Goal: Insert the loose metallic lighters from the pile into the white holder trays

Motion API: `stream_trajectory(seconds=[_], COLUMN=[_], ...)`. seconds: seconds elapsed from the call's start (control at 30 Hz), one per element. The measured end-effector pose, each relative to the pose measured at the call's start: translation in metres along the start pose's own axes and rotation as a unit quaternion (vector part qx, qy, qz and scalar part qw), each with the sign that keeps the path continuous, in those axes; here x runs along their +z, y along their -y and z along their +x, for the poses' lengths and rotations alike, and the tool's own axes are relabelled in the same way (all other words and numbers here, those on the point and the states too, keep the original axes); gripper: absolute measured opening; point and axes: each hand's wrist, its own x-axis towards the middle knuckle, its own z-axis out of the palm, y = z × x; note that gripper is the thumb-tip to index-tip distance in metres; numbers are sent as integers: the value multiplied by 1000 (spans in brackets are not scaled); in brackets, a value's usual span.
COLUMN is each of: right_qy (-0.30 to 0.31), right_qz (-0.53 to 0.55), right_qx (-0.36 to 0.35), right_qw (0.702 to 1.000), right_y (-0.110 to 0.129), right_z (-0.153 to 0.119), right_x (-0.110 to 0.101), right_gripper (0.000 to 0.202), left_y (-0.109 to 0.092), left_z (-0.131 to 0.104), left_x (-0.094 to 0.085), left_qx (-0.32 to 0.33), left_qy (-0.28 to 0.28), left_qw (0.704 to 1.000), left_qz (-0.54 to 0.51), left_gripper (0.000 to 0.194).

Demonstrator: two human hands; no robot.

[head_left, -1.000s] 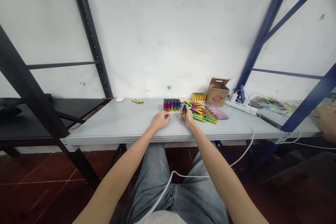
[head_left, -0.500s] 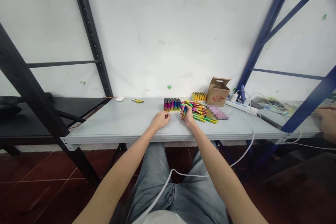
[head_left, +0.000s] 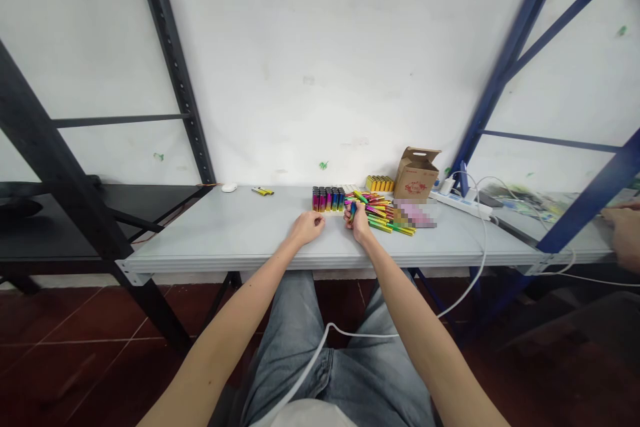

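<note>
The largest thing is the long grey surface (head_left: 240,233), on which the other things are placed. At its right part, a cardboard box (head_left: 416,180) is stood with its flap open. In front of the box, a loose pile (head_left: 383,219) of what seem to be lighters is spread, with red, yellow and green pieces lying across one another. Beside it a pink item (head_left: 421,216) is laid, too blurred to be identified. To the left of the pile, a block of dark-topped lighters (head_left: 328,199) is set upright in close rows. The left hand (head_left: 306,228) is held just in front of this block; its fingers are curled, but whether something small is pinched there cannot be told. The right hand (head_left: 358,221) is placed at the near left edge of the pile. Next to the box, a yellow group (head_left: 379,183) is also arranged upright. Far to the left, two yellow pieces (head_left: 263,191) are laid flat. Finally, one blue-and-yellow lighter (head_left: 353,209) is grasped in the right hand. The work may be judged partly done: both upright sets look ordered, whereas many loose pieces seem to be left unarranged.
</note>
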Motion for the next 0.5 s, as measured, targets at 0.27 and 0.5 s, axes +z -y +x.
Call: stream_trajectory(seconds=[0.27,0.5], right_qy=[-22,-21], right_qz=[-22,-13], right_qx=[-22,-18], right_qw=[999,1000], right_y=[1,-1], right_z=[-4,-2], right_x=[2,1], right_gripper=[38,34], left_y=[-1,-2], left_z=[-1,-1], left_x=[-1,-2], left_qx=[-4,-7], left_qy=[3,12], left_qw=[1000,1000], left_qz=[1,5], left_gripper=[26,26])
